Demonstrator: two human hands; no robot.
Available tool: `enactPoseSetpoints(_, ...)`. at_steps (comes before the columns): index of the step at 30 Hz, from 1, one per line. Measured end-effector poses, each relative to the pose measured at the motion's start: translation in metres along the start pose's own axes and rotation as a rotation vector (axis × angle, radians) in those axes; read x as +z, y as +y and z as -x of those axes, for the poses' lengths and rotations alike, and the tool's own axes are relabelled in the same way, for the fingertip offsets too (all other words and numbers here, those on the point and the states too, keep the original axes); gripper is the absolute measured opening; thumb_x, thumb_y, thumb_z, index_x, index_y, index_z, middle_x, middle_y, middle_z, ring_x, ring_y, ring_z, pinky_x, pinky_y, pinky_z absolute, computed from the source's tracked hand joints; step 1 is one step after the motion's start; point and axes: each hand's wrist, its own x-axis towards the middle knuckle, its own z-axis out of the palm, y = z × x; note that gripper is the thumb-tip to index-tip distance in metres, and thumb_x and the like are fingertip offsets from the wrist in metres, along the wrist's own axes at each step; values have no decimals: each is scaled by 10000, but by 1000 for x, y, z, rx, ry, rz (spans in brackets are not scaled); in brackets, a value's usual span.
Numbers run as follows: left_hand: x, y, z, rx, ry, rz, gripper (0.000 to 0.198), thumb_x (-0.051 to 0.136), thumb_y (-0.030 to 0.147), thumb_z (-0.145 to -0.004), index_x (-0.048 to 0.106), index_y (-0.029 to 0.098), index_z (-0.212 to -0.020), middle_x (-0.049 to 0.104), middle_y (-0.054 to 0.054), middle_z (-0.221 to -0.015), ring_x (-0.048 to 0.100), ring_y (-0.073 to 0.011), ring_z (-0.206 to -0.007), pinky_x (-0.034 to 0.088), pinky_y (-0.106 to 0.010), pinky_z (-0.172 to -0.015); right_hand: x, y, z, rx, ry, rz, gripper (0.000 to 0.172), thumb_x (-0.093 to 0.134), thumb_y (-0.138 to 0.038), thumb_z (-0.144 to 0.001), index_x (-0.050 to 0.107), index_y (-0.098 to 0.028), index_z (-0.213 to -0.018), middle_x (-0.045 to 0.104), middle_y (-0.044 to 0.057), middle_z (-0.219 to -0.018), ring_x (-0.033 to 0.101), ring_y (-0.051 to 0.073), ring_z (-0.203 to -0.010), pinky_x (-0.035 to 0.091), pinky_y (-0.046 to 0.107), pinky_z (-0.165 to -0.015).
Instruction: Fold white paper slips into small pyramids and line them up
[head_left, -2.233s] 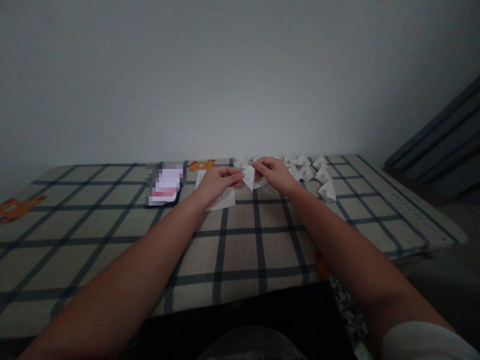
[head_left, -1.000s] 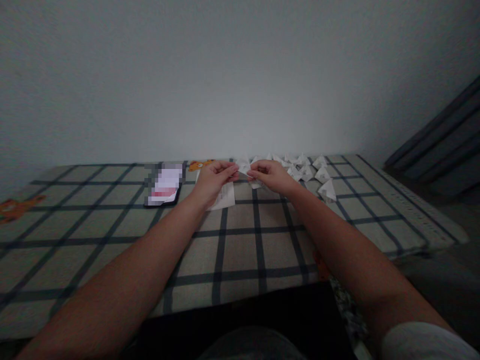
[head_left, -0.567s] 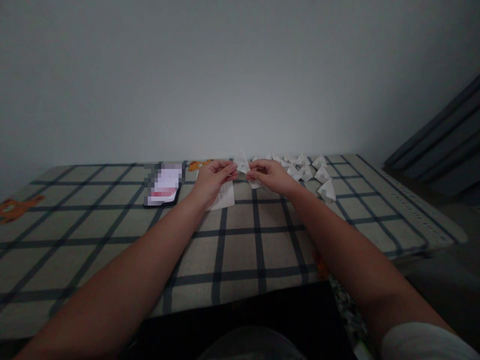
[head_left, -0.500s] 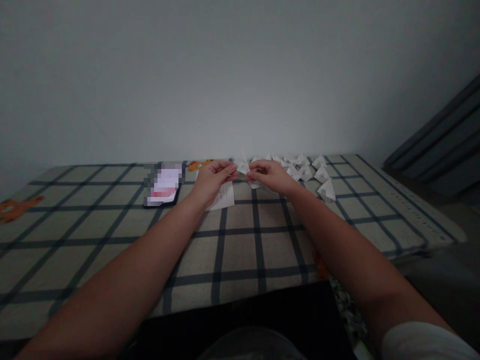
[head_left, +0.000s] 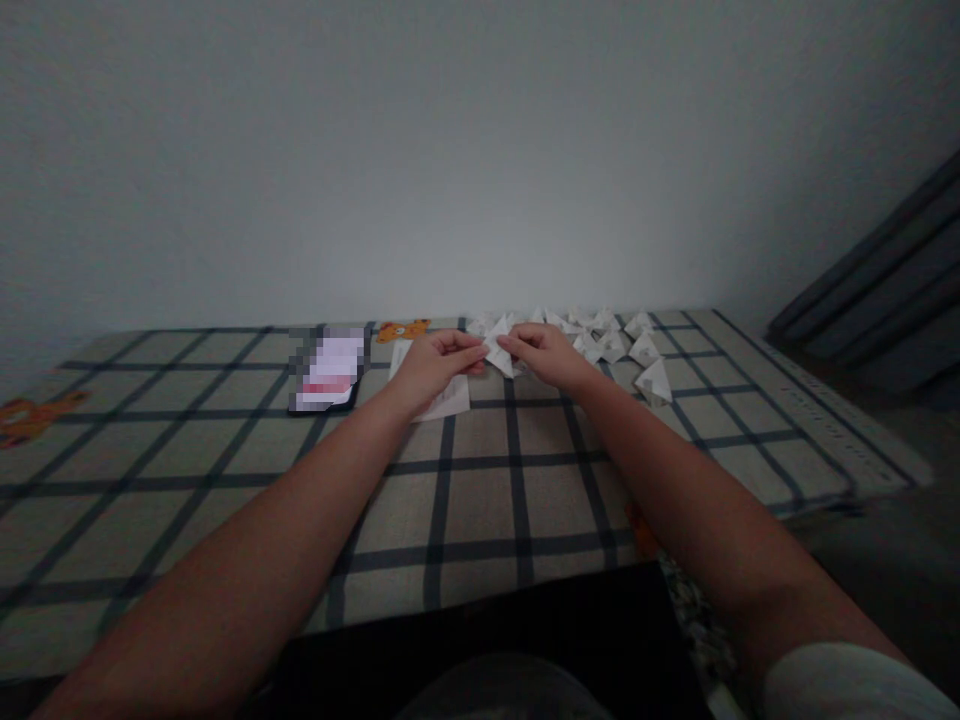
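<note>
A small white folded paper piece (head_left: 500, 352) with pointed corners is held up between my two hands. My left hand (head_left: 444, 362) pinches its left side between thumb and fingers. On its right side, my right hand (head_left: 541, 352) has thumb and fingertips closed on the paper. Below and beside my left hand lie white paper sheets (head_left: 448, 402), partly covered by that hand. Just beyond and to the right of my right hand sit several similar folded paper pieces (head_left: 611, 345), some of them hidden behind the hand.
A phone (head_left: 327, 370) with a blurred screen lies to the left of my left hand. A checked cloth (head_left: 480, 510) with orange bear prints covers the table, which meets a plain wall (head_left: 480, 160). Dark grey fabric (head_left: 885, 270) hangs at the right.
The folded paper has been turned, and its pointed shape now faces me more fully. My left hand has shifted slightly right and down; my right hand has barely moved.
</note>
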Motion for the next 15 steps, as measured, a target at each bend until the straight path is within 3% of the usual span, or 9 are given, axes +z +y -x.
enactPoseSetpoints(15,-2,-4,0,-66,-60,-16,293,808,351,-619,681,150,-789,669,-17,-784,599,-88,-648,518,-252,-685,0,1,1,28,48,-8,491,457,-549,-864,564,-153,-595,567,7,-590,514,114,-608,373,229,-598)
